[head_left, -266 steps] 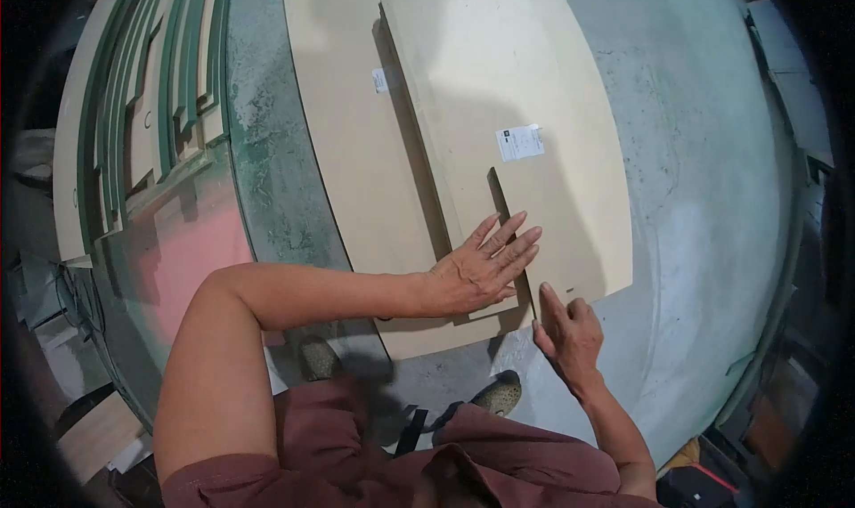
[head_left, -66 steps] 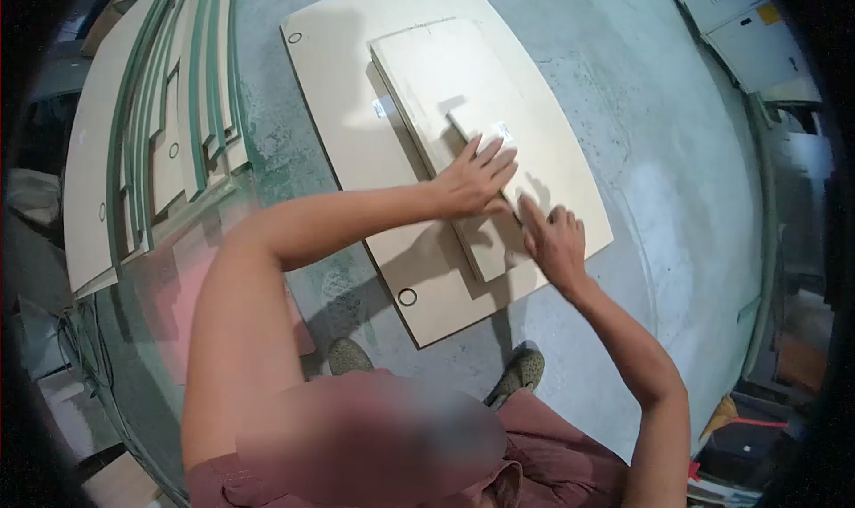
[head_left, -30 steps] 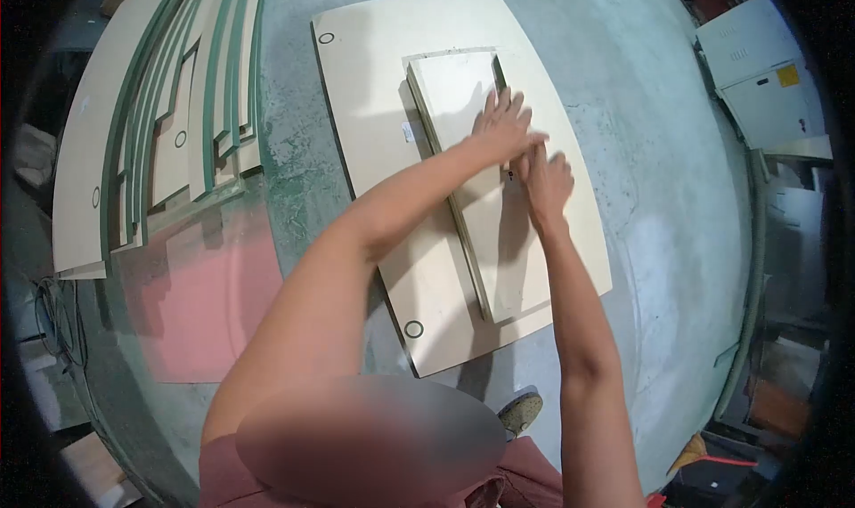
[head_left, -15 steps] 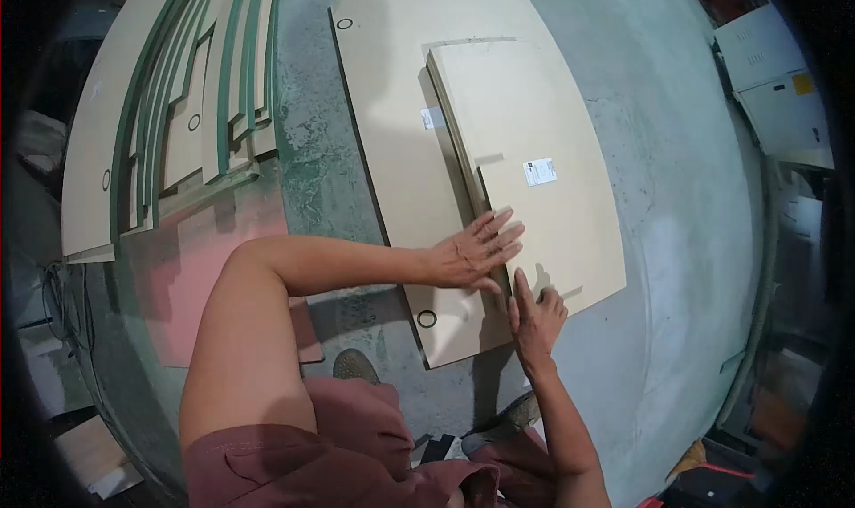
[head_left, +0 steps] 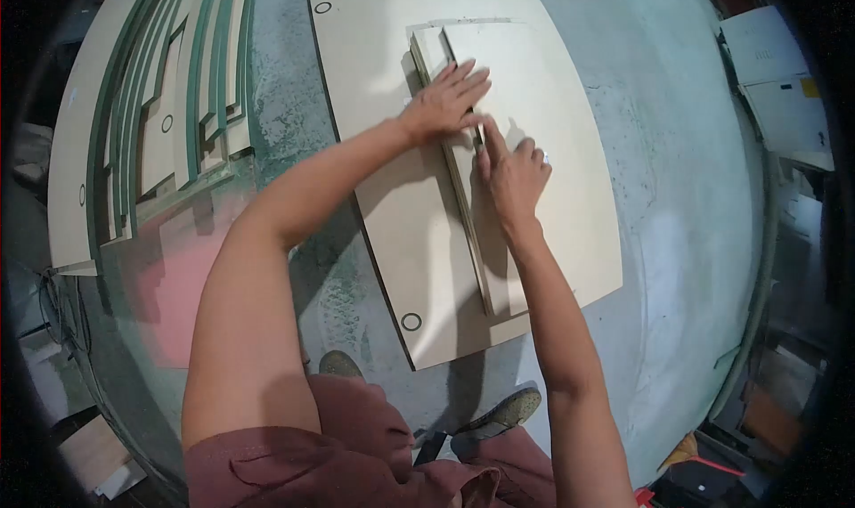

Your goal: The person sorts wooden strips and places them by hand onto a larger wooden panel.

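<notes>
A stack of pale narrow boards [head_left: 429,54] lies on a large pale panel [head_left: 383,223] on the floor. A dark edge [head_left: 448,40] runs along the left side of the top board [head_left: 499,49]. My left hand [head_left: 445,105] rests flat across this edge with its fingers spread. Just below it, my right hand [head_left: 517,178] lies on the top board, index finger stretched along the dark edge and the other fingers loosely bent. Part of a white label shows beside the right hand. The top board's near end is hard to make out under my right arm.
More pale panels with green edges [head_left: 187,107] are stacked at the left, near a pink patch [head_left: 191,285] on the floor. Light metal cabinets [head_left: 784,107] stand at the right. My shoes [head_left: 499,414] are close to the large panel's near edge.
Both hands have moved up and slightly left, toward the far end of the stack. The dark edge now shows farther up the stack, and my right hand now covers most of the label.
</notes>
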Tool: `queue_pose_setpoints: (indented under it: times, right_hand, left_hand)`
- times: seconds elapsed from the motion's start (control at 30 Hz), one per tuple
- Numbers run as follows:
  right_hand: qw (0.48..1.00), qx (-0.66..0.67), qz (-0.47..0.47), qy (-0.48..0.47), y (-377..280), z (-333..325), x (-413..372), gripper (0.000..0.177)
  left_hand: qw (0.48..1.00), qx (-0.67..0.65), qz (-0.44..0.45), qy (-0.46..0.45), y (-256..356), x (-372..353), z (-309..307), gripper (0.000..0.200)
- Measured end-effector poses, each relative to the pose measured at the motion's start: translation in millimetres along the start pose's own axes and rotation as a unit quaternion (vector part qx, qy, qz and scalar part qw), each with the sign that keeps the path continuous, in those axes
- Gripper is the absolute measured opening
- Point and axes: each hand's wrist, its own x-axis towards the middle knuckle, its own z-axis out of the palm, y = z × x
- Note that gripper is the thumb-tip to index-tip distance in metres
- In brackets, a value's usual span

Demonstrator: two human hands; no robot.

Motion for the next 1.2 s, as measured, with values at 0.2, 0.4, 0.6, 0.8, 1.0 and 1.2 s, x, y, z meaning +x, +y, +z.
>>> queue_pose_setpoints:
  times: [0.2, 0.4, 0.6, 0.8, 1.0, 1.2]
  right_hand:
    - [0.998, -0.022, 0.059, -0.026, -9.4, 7.4, 59.4, 0.048]
    - [0.995, -0.001, 0.026, -0.095, -0.1, -28.9, -2.6, 0.055]
    - [0.991, 0.022, -0.028, -0.132, 23.3, -73.6, -164.1, 0.063]
    - [0.989, 0.019, -0.044, -0.142, 13.6, -69.2, -160.8, 0.062]
    - [0.996, -0.014, -0.028, -0.088, -20.2, -30.0, -61.7, 0.058]
    - [0.998, 0.002, -0.013, -0.064, -48.2, -6.3, 39.9, 0.052]
  left_hand:
    - [0.984, 0.109, -0.02, -0.143, -22.0, 60.0, 1.5, 0.038]
    - [0.962, 0.085, -0.027, -0.259, 35.7, 46.9, -38.8, 0.041]
    - [0.966, -0.046, 0.1, -0.235, 120.9, -61.2, -71.3, 0.069]
    - [0.981, -0.063, 0.087, -0.16, 129.0, -90.4, -63.5, 0.074]
    - [0.996, -0.003, -0.029, -0.081, 46.5, -58.8, -54.4, 0.064]
    - [0.992, 0.059, -0.099, -0.053, -31.4, -12.6, -34.0, 0.06]
